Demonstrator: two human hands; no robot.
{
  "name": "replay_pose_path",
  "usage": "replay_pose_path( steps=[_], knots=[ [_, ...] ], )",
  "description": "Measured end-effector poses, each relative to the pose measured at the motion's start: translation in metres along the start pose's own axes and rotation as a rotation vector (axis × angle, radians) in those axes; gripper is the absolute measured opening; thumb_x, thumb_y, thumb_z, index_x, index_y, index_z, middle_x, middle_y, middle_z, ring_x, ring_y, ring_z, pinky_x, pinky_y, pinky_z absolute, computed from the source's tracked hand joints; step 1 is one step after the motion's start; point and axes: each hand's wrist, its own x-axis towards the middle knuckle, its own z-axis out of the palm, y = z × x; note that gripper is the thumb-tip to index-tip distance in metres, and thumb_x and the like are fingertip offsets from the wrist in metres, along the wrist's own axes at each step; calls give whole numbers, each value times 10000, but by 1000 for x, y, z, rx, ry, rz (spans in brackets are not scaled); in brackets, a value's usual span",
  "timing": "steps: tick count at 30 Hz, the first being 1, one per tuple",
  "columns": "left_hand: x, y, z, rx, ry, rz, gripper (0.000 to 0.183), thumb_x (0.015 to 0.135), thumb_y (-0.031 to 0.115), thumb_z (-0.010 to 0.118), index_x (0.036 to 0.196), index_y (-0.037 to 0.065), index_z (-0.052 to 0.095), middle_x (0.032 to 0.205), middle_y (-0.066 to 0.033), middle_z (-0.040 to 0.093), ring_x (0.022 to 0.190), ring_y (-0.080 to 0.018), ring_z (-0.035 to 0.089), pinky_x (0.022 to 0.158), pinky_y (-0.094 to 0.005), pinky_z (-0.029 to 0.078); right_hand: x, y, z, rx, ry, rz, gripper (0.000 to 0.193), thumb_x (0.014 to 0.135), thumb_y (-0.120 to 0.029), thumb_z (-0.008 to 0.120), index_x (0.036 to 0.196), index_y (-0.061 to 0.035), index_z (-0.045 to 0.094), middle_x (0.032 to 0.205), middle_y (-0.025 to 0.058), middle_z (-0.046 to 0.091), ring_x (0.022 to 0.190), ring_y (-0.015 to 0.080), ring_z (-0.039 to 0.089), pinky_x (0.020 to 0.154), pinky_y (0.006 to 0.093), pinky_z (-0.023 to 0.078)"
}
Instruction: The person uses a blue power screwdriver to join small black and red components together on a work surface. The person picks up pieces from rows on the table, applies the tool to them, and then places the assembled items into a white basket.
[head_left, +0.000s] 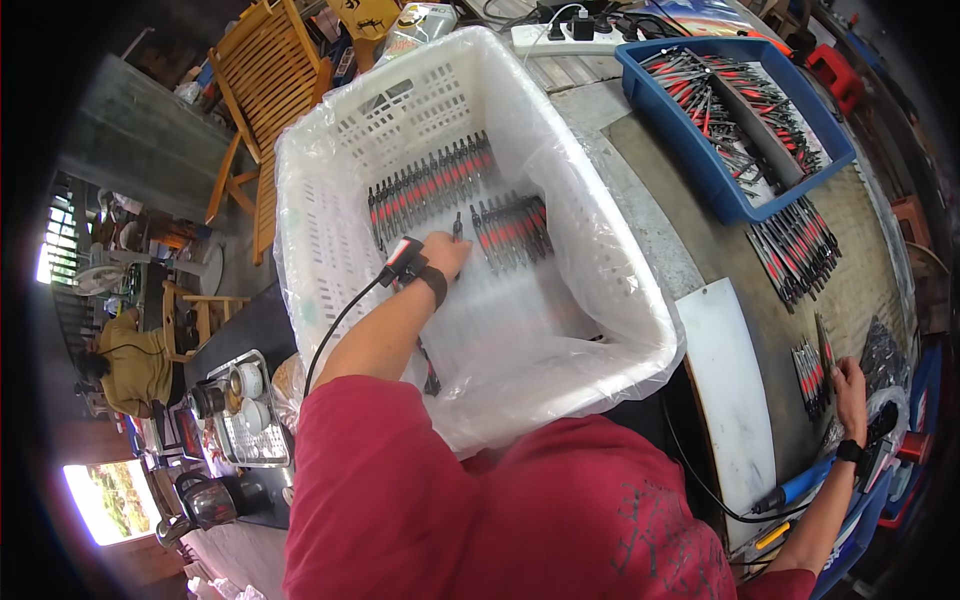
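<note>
Inside a white perforated basket (380,105) lined with clear plastic, my left hand (443,256) is closed on a slim dark pen (458,225), whose tip sticks up past the fingers. Just beyond it lies a neat row of black-and-red pens (430,182). A second pen row (512,232) sits to its right. On the table at the right, my right hand (849,392) pinches another pen (824,338). Beside those fingers lies a small group of pens (808,378). Farther back, a larger pen bundle (795,250) rests on the table.
A blue divided bin (680,135) of loose pens stands at the back right. A white sheet (725,380) lies on the table's near left part. Blue cylindrical tool (795,485) and cables are near my right forearm. A wooden chair (265,80) and seated person (138,365) are left.
</note>
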Motion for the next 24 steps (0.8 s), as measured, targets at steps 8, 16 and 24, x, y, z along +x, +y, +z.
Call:
replay_pose_path(
  steps=[8, 16, 24],
  knots=[
    [-4, 3, 16, 109, 82, 41, 346, 666, 308, 688, 783, -6, 599, 762, -185, 625, 732, -312, 618, 680, -378, 471, 1, -13, 7, -21, -10, 15, 123, 827, -102, 505, 807, 6, 449, 697, 31, 417, 665, 118, 382, 612, 263, 363],
    [7, -14, 26, 130, 172, 104, 283, 694, 263, 662, 764, -3, 595, 732, -176, 621, 708, -294, 621, 661, -368, 473, 1, -23, 9, -53, -30, 29, 135, 828, -120, 497, 803, -2, 439, 718, 27, 413, 688, 122, 386, 636, 260, 360],
    [34, -36, 40, -192, 42, 2, 146, 739, 125, 645, 673, 6, 592, 531, -55, 537, 443, -147, 505, 410, -296, 376, 1, -22, 9, -53, -20, 11, 146, 826, -112, 502, 785, 1, 419, 708, 32, 398, 681, 124, 379, 635, 266, 361]
  ],
)
